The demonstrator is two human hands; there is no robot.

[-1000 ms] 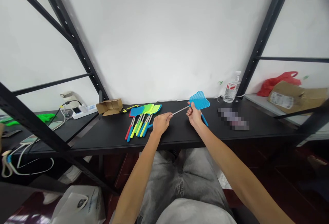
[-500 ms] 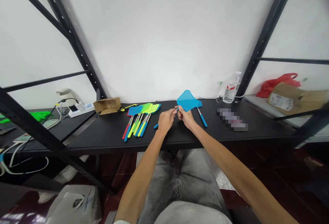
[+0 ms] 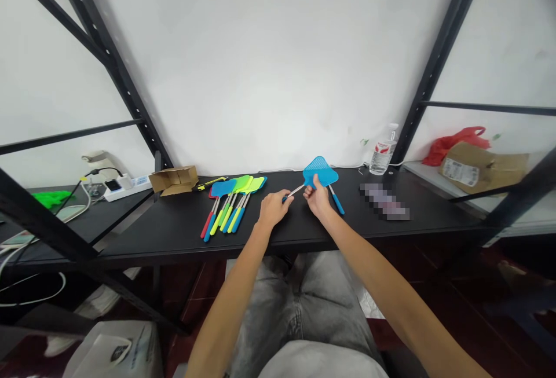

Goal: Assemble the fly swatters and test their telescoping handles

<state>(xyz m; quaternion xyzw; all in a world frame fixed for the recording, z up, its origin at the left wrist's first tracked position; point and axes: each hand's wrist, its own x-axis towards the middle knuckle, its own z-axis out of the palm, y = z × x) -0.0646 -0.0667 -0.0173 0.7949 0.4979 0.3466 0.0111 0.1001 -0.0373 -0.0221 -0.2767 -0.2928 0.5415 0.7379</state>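
A blue fly swatter (image 3: 320, 171) with a perforated head and a thin metal rod is held between my two hands, over the black tabletop. My left hand (image 3: 273, 209) is closed around its handle end. My right hand (image 3: 318, 197) grips the base of the head, thumb on top. Behind and below my right hand lies another swatter's blue handle (image 3: 337, 200); the rest of that one is largely hidden. To the left, several fly swatters (image 3: 232, 201) in blue, green, yellow and red are laid side by side in an overlapping row.
An open cardboard box (image 3: 174, 180) and a yellow-black utility knife (image 3: 211, 183) sit at the back left, past the swatter row. A water bottle (image 3: 383, 151) stands against the wall at right, with a blurred-out item (image 3: 384, 201) in front. Black rack posts (image 3: 130, 97) flank the table.
My hands have drawn apart, and more of the metal rod shows between them. My left hand has shifted from the rod toward the handle. The view has turned slightly right.
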